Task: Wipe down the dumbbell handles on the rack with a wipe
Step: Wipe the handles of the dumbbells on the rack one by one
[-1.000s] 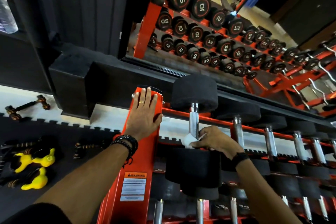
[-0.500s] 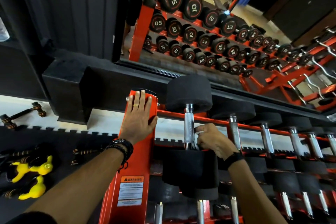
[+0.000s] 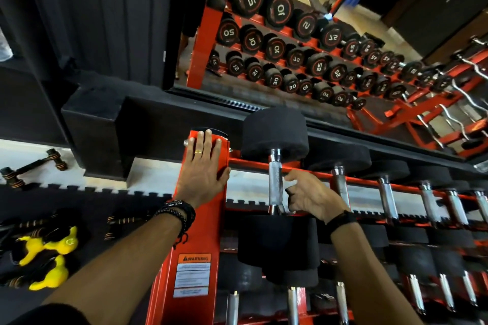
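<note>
The first dumbbell lies on the top rail of the red rack (image 3: pixel 200 235), and its knurled chrome handle (image 3: pixel 275 182) is bare along most of its length. My right hand (image 3: pixel 309 198) sits just right of that handle with its fingers curled. It pinches a white wipe (image 3: pixel 284 209), of which only a small corner shows by the handle's near end. My left hand (image 3: pixel 203 177) presses flat on the top of the rack's red end post, fingers straight. Several more chrome handles (image 3: pixel 386 194) run off to the right.
A wall mirror (image 3: pixel 317 47) behind the rack reflects numbered dumbbells and curl bars. Lower tiers of dumbbells (image 3: pixel 293 303) sit below my hands. Yellow and black kettlebells (image 3: pixel 47 253) and small bars lie on the dark floor mat at left. A warning label (image 3: pixel 194 274) marks the post.
My right hand slid off the handle's near end to its right side, and the wipe is now mostly hidden in the fingers. My left hand stayed on the post.
</note>
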A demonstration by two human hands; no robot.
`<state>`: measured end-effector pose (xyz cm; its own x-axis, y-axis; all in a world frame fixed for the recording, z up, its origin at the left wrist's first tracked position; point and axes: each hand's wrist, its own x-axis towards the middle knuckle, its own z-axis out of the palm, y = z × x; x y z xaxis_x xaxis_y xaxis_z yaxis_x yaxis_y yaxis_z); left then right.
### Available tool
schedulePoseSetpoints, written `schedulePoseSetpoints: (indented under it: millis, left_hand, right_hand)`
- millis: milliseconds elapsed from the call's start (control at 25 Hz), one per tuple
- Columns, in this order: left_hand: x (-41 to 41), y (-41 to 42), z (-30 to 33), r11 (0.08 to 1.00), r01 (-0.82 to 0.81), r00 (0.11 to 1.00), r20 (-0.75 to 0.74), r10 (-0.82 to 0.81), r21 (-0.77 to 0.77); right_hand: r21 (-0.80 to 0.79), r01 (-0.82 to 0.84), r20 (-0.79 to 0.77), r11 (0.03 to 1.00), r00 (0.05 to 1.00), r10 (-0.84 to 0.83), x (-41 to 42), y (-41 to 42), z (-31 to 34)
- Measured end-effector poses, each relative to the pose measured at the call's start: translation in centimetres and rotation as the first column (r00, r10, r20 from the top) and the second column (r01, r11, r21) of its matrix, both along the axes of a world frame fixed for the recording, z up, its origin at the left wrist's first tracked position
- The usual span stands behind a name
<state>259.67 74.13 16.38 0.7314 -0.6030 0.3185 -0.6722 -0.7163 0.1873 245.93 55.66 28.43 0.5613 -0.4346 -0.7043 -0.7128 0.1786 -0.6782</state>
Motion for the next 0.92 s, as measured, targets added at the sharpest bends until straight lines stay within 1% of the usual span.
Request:
schedulePoseSetpoints:
  millis: [80,160,240,280,320,360,400,440,480,560,680,760,840,920]
  left_hand:
    - [0.1,0.2,0.0,1.000,-0.003,1.000,-0.005,0.003,0.021]
    - [0.0,0.2,0.1,1.000,0.003,1.000,-0.007,-0.003,0.007]
    - [-0.1,0.1,0.1,1.000,0.002,1.000,0.000,-0.002,-0.007]
    - [-0.1,0.2,0.1,1.000,0.000,1.000,0.003,0.000,-0.008]
    - [0.0,0.2,0.0,1.000,0.000,1.000,0.005,0.000,-0.007]
    - [0.0,0.2,0.0,1.000,0.001,1.000,0.005,-0.001,-0.002]
    - [0.0,0.2,0.0,1.000,0.002,1.000,0.005,-0.002,0.003]
    - [-0.1,0.1,0.1,1.000,0.005,1.000,0.003,-0.005,0.005]
    - [-0.1,0.1,0.1,1.000,0.006,1.000,0.000,-0.006,0.005]
    - [0.0,0.1,0.0,1.000,-0.001,1.000,0.001,0.001,0.004]
    - [-0.1,0.1,-0.1,1.000,0.013,1.000,-0.007,-0.013,-0.008]
    - [-0.2,0.1,-0.1,1.000,0.019,1.000,-0.018,-0.019,-0.006]
    - [0.0,0.1,0.0,1.000,0.005,1.000,-0.009,-0.005,-0.010]
    - [0.1,0.0,-0.1,1.000,0.006,1.000,-0.003,-0.006,-0.004]
  right_hand:
    - [-0.017,0.026,0.019,1.000,0.999,-0.026,0.2,0.5,-0.4]
    - [0.017,0.032,0.046,0.999,0.998,-0.033,-0.2,0.8,-0.8]
    - [-0.004,0.063,0.054,0.998,0.997,-0.062,-0.7,0.0,-1.0]
    - [-0.038,0.055,0.074,0.998,0.996,-0.052,-0.8,-0.3,-0.7]
    - [-0.088,0.028,0.061,0.996,0.998,-0.023,-0.9,-0.1,-0.1]
    - [-0.159,-0.015,0.026,0.987,0.999,0.019,-1.1,0.1,0.1]
    - [-0.246,-0.064,-0.045,0.967,0.997,0.054,-1.4,-0.3,-0.1]
    - [-0.295,-0.079,-0.086,0.952,0.995,0.056,-1.6,-0.5,0.0]
    - [-0.271,-0.095,-0.084,0.958,0.994,0.074,-1.8,-0.5,0.3]
    - [-0.118,-0.117,-0.040,0.986,0.993,0.113,-1.7,-0.3,0.3]
    - [-0.015,-0.178,0.006,0.984,0.984,0.178,-0.9,0.4,0.3]
    - [0.038,-0.134,0.013,0.990,0.991,0.133,-1.2,-0.1,0.1]
    - [-0.006,-0.161,-0.025,0.987,0.987,0.161,-1.3,-1.0,1.0]
    - [-0.099,-0.203,-0.066,0.974,0.978,0.197,-1.1,-1.3,1.3]
